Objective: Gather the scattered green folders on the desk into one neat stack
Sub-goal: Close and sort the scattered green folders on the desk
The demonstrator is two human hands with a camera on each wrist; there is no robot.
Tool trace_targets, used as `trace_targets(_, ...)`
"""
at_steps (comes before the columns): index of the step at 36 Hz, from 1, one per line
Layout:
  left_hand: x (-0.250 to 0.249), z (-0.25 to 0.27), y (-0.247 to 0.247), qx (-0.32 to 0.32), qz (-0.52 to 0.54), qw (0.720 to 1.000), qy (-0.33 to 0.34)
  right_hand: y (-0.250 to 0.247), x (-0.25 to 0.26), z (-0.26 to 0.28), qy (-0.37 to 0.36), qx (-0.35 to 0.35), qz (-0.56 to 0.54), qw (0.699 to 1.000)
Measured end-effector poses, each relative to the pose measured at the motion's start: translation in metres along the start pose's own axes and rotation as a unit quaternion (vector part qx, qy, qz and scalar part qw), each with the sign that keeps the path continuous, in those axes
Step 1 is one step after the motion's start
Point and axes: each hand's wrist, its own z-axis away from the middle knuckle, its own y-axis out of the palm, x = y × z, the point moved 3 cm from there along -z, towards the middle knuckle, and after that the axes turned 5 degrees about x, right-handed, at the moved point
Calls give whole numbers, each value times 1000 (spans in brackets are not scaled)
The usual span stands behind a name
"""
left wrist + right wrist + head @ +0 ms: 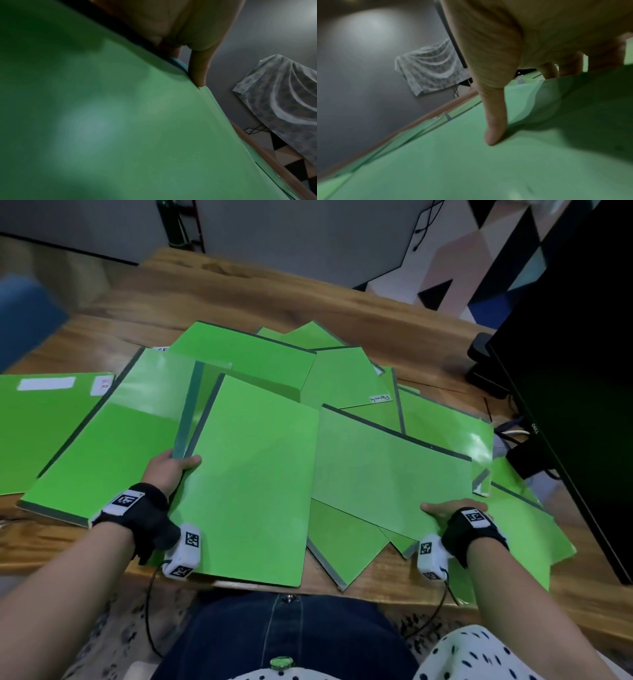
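Green folders (239, 364) lie fanned and overlapping across the wooden desk (212, 292), filling it from 9 o'clock to 3 o'clock in the head view; an exact count cannot be made, since most are partly covered by their neighbours. The far-left folder (41, 433), bearing a white label and a tab marked "HR", is cut off by the frame edge. A tab reading "Permits" (380, 398) shows on a folder toward 1 o'clock. At 3 o'clock a black monitor (582, 371) stands on the desk, its top and right side out of frame, with its base hiding the nearest folder corners.

The near-centre folder (246, 491) overhangs the desk's near edge at 6 o'clock. The left hand (168, 470) grips its left edge together with a second folder's grey spine: thumb on top, fingers curled beneath and hidden. The left wrist view confirms the thumb (199, 70) pressed on the cover's edge; the rest is blurred.

The pale folder (394, 474) at 4 o'clock is held at its near right corner by the right hand (448, 508). The right wrist view shows the thumb (494, 129) flat on the cover and the fingers (547, 69) reaching past its edge; their tips are concealed.

Wrist straps hide both wrists.
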Motion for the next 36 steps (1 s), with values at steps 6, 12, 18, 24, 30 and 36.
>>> trace_targets(6,-1,2,2,-8,-23,1000,-7,-58,32,43,-81,-24,-145,986)
trace_targets(12,-2,0,3,-9,-44,999,-29,-91,59,60,-205,16,-411,888)
trace_targets(18,-2,0,4,-16,-76,996,-39,-74,58,87,-283,232,-691,624)
trace_targets(24,0,5,9,-4,-73,995,-64,-20,71,112,-247,270,-602,710)
trace_targets(30,3,8,10,-17,-38,998,-41,4,99,113,-209,106,-513,826)
trace_targets(36,-4,10,-5,-50,38,998,2,-48,134,135,-303,-49,-502,808)
